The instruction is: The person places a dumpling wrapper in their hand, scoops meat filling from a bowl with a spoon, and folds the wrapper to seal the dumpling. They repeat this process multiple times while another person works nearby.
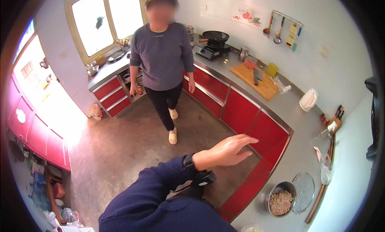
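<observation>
My left hand (225,150) reaches across in front of my body, palm down, with its fingers and thumb apart and nothing in it. It hovers over the floor, near the red cabinet doors (267,129). A black wrist strap and a small dark device sit at the cuff of my dark blue sleeve (162,175). My right hand is out of view. To the right, on the grey counter (303,153), stands a metal pot (267,199) holding minced meat mixture (280,202). A round perforated metal steamer plate (303,191) lies beside it.
A person (164,54) in yellow slippers stands facing me on the concrete floor (120,153). Along the counter are a cutting board (252,81) with a cleaver (257,76), a white kettle (309,99), a knife block (335,123) and a wok (215,36) on a stove. Water bottles (39,190) stand lower left.
</observation>
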Tool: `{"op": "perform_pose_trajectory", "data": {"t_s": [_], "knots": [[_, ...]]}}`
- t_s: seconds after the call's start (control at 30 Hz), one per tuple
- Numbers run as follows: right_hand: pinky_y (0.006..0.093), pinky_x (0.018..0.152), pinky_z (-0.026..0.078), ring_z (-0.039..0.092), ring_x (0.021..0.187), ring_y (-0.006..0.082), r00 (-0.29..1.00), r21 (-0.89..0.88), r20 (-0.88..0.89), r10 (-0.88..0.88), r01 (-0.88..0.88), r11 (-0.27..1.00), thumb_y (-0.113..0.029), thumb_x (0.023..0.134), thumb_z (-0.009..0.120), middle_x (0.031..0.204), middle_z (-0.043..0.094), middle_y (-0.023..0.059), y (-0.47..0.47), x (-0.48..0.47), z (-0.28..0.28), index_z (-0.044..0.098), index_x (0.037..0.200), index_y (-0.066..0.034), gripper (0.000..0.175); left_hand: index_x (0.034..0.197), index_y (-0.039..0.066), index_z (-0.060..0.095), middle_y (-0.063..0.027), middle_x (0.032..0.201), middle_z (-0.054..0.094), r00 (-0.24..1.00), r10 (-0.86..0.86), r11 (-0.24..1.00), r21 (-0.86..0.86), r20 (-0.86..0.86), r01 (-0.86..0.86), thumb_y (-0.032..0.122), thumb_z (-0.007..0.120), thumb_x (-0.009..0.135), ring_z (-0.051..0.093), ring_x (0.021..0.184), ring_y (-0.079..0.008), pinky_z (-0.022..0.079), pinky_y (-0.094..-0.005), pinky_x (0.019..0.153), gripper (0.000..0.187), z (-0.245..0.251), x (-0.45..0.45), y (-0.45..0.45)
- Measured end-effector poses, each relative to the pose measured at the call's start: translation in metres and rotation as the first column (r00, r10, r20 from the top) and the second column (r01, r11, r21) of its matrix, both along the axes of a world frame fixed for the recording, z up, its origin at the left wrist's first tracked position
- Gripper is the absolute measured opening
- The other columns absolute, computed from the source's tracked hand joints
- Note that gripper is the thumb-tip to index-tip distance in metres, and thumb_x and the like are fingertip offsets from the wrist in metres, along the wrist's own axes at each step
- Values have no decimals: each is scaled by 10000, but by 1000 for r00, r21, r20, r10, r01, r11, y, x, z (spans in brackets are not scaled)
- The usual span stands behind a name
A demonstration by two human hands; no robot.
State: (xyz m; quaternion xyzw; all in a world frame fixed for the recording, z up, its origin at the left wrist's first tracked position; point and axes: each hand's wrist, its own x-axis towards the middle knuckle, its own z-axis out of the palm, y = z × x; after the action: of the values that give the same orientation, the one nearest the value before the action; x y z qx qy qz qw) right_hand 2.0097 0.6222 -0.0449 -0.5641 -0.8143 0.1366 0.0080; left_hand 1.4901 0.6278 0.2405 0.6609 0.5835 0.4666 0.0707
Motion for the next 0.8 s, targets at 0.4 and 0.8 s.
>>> {"op": "perform_pose_trajectory", "data": {"t_s": [0.4, 0.8], "knots": [[446, 695, 490, 628, 733, 385, 880, -74, -175, -442, 435, 897, -182, 731, 625, 737, 639, 214, -1, -23, 12, 611, 750, 7, 190, 1246, 13, 514, -63, 1077, 609, 773, -237, 970, 96, 588, 224, 139, 518, 966, 586, 966, -138, 502, -288, 790, 307, -69, -26, 48], [464, 641, 474, 608, 705, 403, 775, 188, -421, -472, 583, 790, -161, 792, 602, 742, 618, 219, -20, -18, 17, 585, 895, -4, 188, 1141, 11, 600, -108, 925, 685, 800, -388, 500, -625, 457, 599, 248, 591, 908, 664, 845, -177, 517, -299, 750, 332, -155, 72, 12]]}}
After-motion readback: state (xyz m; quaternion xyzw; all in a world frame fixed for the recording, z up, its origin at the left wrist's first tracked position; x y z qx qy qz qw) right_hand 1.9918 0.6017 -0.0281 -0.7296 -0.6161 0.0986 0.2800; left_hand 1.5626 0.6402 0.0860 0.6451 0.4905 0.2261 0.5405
